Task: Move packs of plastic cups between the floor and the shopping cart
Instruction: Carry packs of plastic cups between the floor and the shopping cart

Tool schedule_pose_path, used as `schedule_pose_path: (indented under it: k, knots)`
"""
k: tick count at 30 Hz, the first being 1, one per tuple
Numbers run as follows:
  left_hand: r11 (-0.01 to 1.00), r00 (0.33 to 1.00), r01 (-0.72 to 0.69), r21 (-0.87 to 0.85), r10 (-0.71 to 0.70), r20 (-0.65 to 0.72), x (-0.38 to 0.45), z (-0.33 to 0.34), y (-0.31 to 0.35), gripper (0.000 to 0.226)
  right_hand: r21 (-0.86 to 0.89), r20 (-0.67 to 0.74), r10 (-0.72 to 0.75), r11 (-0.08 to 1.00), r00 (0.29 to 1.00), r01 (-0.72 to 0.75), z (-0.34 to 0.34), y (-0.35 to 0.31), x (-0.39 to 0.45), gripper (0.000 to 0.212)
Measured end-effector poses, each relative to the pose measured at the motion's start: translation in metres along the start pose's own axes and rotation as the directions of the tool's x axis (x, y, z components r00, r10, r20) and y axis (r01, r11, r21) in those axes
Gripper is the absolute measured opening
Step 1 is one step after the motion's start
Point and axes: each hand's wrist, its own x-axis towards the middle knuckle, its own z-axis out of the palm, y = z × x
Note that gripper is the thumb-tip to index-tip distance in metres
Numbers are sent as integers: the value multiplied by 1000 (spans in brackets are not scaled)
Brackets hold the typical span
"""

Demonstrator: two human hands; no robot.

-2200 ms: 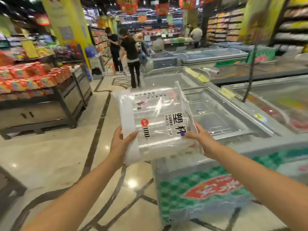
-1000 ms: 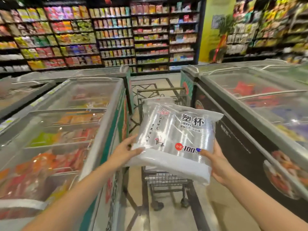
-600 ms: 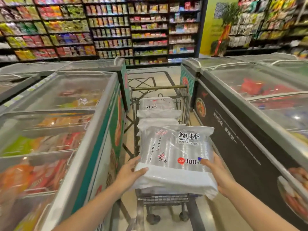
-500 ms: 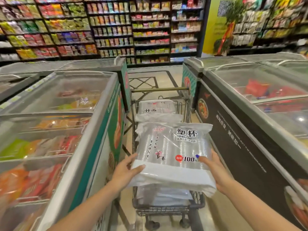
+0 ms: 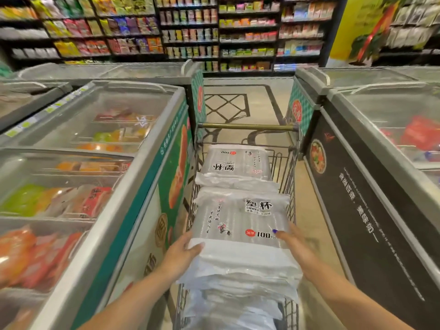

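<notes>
Head view, largest to smallest. Two long glass-topped chest freezers, the left one point(image 5: 100, 163) with a teal side panel and the right one point(image 5: 371, 177) with a black one, wall in a narrow aisle of patterned beige floor tile point(image 5: 240, 103). Between them stands my wire-mesh shopping cart point(image 5: 287, 163), brass-coloured handle bar point(image 5: 247, 126) at the far end, with little room on either side.

In the basket lie clear plastic packs of stacked disposable cups. One far pack point(image 5: 235, 160) rests flat with its print upside down to me; more packs point(image 5: 233, 310) are heaped at the near end.

On top of that near heap sits the clear printed pack of plastic cups point(image 5: 240, 222) I am placing. My left hand point(image 5: 183, 253) grips its near-left corner, thumb over the white sealed band. My right hand point(image 5: 292, 244) presses its right edge with fingers laid nearly straight, a blue-painted nail point(image 5: 275, 231) on the film.

Risks, as I judge them:
- The film looks slick and the heap below uneven, so the pack may slide toward me or over the right rim when I let go.
- The stack already rises near the top of the basket; further packs would sit less securely.
- A push while seating the pack could roll the cart into a freezer side.
- Squeezing hard may crush the thin cups.
</notes>
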Motion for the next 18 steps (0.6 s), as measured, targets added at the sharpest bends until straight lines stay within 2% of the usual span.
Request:
schedule_pose_path:
  k: [5, 11, 14, 16, 18]
  knots:
    - [994, 1000, -13, 106, 14, -8, 20, 6, 8, 57, -130, 10, -30, 991, 999, 31, 4, -3, 33, 70]
    - [980, 999, -43, 193, 43, 3, 31, 2, 17, 56, -350, -85, -78, 936, 993, 43, 12, -15, 42, 65]
    - [877, 996, -48, 477, 79, -47, 32, -4, 10, 65, -508, -197, -137, 861, 971, 19, 10, -22, 31, 90]
    - [780, 983, -106, 617, 174, -51, 28, -13, 10, 70, -645, -183, -254, 760, 950, 79, 11, -24, 20, 96]
    - [701, 949, -200, 685, 312, -42, 22, -25, 16, 69, -750, -113, -354, 643, 928, 154, 18, -32, 3, 95]
